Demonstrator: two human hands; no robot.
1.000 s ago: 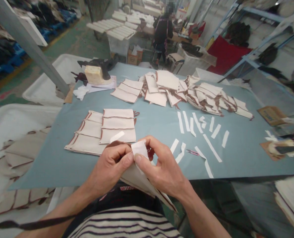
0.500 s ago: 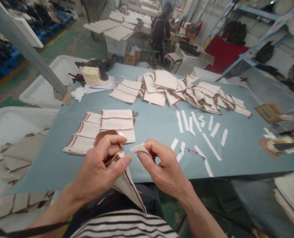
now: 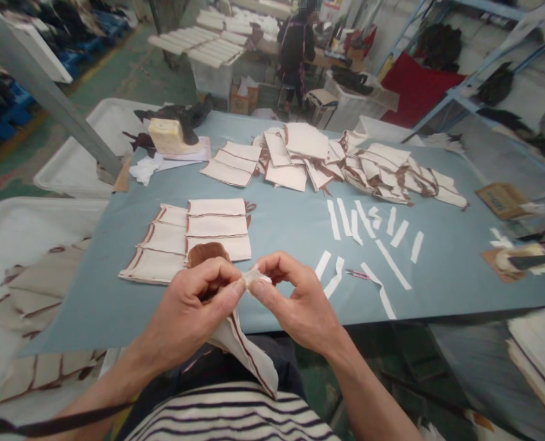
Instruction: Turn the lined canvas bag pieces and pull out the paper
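My left hand (image 3: 208, 300) is closed around a cream fabric piece (image 3: 249, 355) with brown edging. The cloth hangs below the fingers toward my lap, and a brown part (image 3: 208, 252) loops up behind the knuckles. My right hand (image 3: 295, 300) pinches a short white strip (image 3: 256, 277), one end of which meets the left fingertips. Just beyond my hands, two stacks of cream panels with brown seams lie on the table, the right stack (image 3: 217, 215) overlapping the left stack (image 3: 159, 248). Pink-handled thread snips (image 3: 357, 274) rest among several loose white strips (image 3: 393, 264).
A heap of cream pieces (image 3: 306, 147) spreads along the far side of the blue-grey table (image 3: 281, 233). At the far left is a yellowish block (image 3: 168, 136). White bins (image 3: 70, 211) stand to the left. A small carton (image 3: 502, 199) sits right. A person (image 3: 295, 52) is in the background.
My hands have come together, bringing the white strip in the right fingers against the left fingertips at the cloth. The hanging cloth has swung slightly right.
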